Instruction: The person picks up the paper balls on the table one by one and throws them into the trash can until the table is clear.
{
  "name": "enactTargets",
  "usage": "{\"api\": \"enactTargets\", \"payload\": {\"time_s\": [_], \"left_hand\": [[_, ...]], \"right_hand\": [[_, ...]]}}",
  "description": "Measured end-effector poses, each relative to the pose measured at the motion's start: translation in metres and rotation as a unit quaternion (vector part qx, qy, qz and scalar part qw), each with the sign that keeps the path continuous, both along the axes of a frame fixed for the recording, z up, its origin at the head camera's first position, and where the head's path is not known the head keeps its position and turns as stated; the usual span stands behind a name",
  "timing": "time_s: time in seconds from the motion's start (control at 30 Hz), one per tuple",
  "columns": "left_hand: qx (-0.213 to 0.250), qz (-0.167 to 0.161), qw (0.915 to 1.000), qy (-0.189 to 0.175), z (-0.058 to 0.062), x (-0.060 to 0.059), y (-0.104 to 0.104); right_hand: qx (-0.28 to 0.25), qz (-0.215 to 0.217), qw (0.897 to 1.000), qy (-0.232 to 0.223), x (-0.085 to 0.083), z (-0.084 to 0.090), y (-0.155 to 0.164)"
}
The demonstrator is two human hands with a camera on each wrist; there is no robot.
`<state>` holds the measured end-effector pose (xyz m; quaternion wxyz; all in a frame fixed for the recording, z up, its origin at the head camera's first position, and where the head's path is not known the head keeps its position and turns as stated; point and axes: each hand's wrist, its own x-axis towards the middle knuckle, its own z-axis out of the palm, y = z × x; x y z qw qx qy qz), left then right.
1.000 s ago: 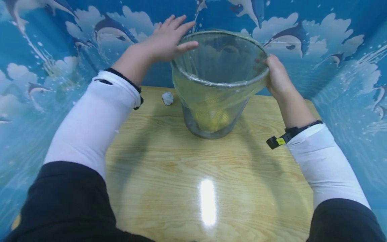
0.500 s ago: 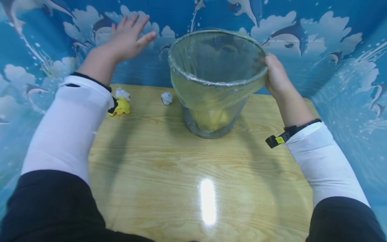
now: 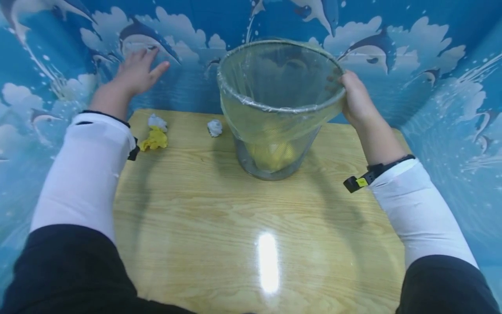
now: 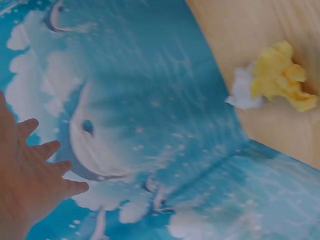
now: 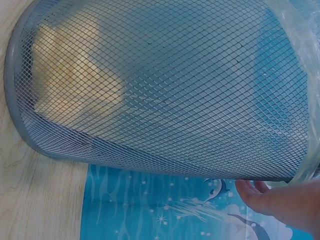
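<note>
A mesh wastebasket (image 3: 270, 107) lined with a pale yellow-green plastic bag stands toward the back of the table. My right hand (image 3: 357, 98) grips its rim on the right side, fingers inside and thumb outside. Through the mesh in the right wrist view, crumpled yellow paper (image 5: 75, 75) shows at the bottom. My left hand (image 3: 135, 74) is raised with fingers spread, holding nothing, beyond the table's back left corner. Below it on the table lie a yellow crumpled paper ball (image 3: 154, 138) and a white one (image 3: 157, 123), side by side. Another white paper ball (image 3: 214, 128) sits left of the basket.
The wood-grain table (image 3: 219, 209) ends at a blue curtain (image 3: 188, 83) printed with dolphins, which also hangs at both sides. A bright light reflection shows on the tabletop near the front.
My left hand has moved left from beside the basket's rim and come a little lower, uncovering the yellow and white paper balls. The right hand keeps its grip on the rim.
</note>
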<state>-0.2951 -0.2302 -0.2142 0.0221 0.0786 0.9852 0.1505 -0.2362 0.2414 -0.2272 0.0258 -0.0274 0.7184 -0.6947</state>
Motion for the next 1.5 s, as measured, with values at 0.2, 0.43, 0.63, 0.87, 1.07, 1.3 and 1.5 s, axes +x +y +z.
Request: {"api": "enactTargets", "payload": {"time_s": [0.2, 0.43, 0.63, 0.87, 1.07, 1.3, 1.5], "left_hand": [[-0.001, 0.021, 0.9991, -0.037, -0.017, -0.001, -0.016], [0.001, 0.042, 0.9961, -0.078, -0.044, 0.000, -0.035], [0.008, 0.058, 0.9945, -0.087, -0.070, 0.002, -0.051], [0.006, 0.067, 0.9923, -0.104, -0.092, 0.005, -0.059], [0.000, 0.053, 0.9897, -0.133, -0.113, 0.006, -0.055], [-0.020, 0.043, 0.9880, -0.147, -0.136, 0.011, -0.055], [0.013, 0.051, 0.9849, -0.165, -0.151, 0.013, -0.054]], "right_hand": [[-0.002, -0.006, 1.000, -0.008, 0.001, 0.000, 0.000], [-0.004, -0.005, 1.000, -0.001, 0.000, 0.000, 0.000], [-0.001, -0.002, 1.000, -0.010, -0.001, 0.001, -0.001], [0.011, 0.004, 1.000, -0.010, 0.000, 0.000, -0.001], [0.005, 0.002, 1.000, -0.008, -0.001, 0.003, 0.000], [-0.005, -0.009, 1.000, -0.017, -0.001, 0.003, 0.001], [0.009, -0.006, 1.000, -0.010, -0.001, 0.002, 0.000]]}}
